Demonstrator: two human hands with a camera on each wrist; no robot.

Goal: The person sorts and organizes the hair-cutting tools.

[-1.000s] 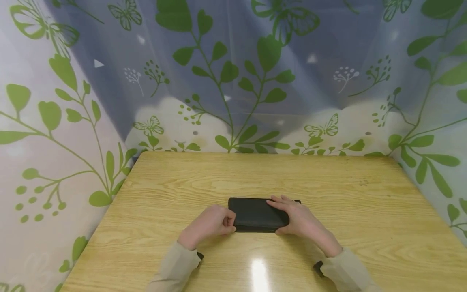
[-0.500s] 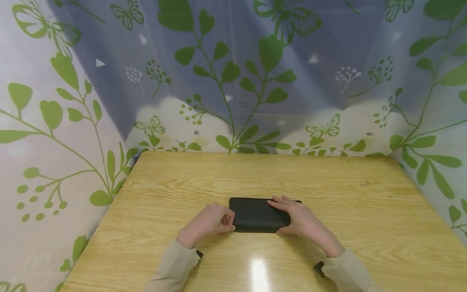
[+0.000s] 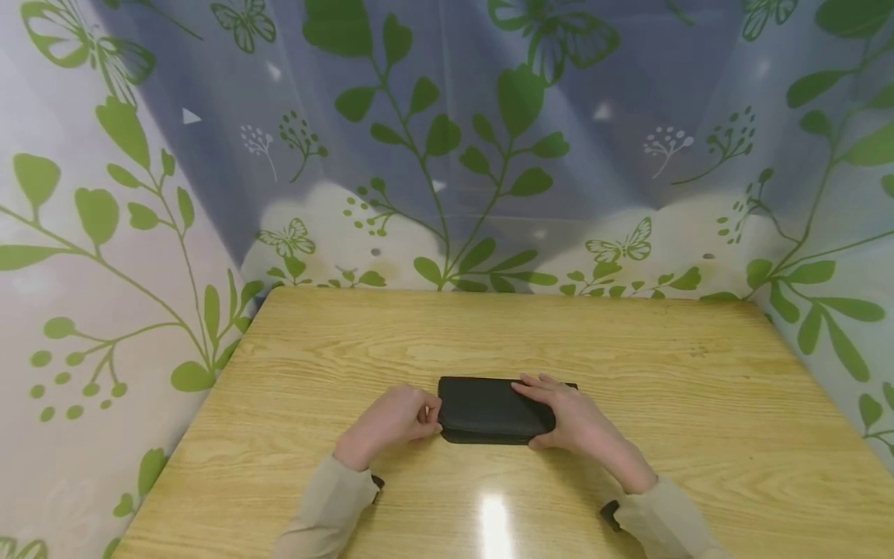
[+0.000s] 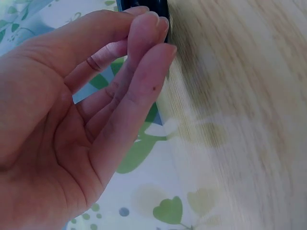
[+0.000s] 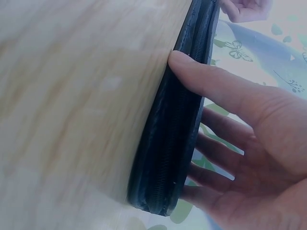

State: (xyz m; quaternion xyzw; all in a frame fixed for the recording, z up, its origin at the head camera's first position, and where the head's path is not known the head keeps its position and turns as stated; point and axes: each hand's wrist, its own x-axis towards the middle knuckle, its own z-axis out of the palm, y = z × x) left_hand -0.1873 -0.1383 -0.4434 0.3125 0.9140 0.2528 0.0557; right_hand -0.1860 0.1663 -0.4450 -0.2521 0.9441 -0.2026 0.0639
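A long black zip-around wallet [image 3: 482, 404] lies flat on the table, its zipper [image 5: 165, 163] along the edge nearest the person. My right hand [image 3: 569, 415] holds its right end: the thumb presses the zippered edge and the fingers spread over the top face. At the left front corner my left hand [image 3: 398, 419] has its fingertips pinched together, right at the zipper's line. In the left wrist view the left hand [image 4: 96, 96] shows curled fingers, with only a dark end of the wallet [image 4: 144, 4] beyond them. The small part between those fingertips is hidden.
The wooden table [image 3: 628, 341] extends around the wallet on all sides. Behind it and to both sides hang curtains [image 3: 475, 171] with green leaves and butterflies. A bright light reflection [image 3: 496, 524] shows near the front of the table.
My left hand has shifted slightly left and away from the person, its fingertips moving from the wallet's front corner toward its left edge. The right hand and the wallet stay put.
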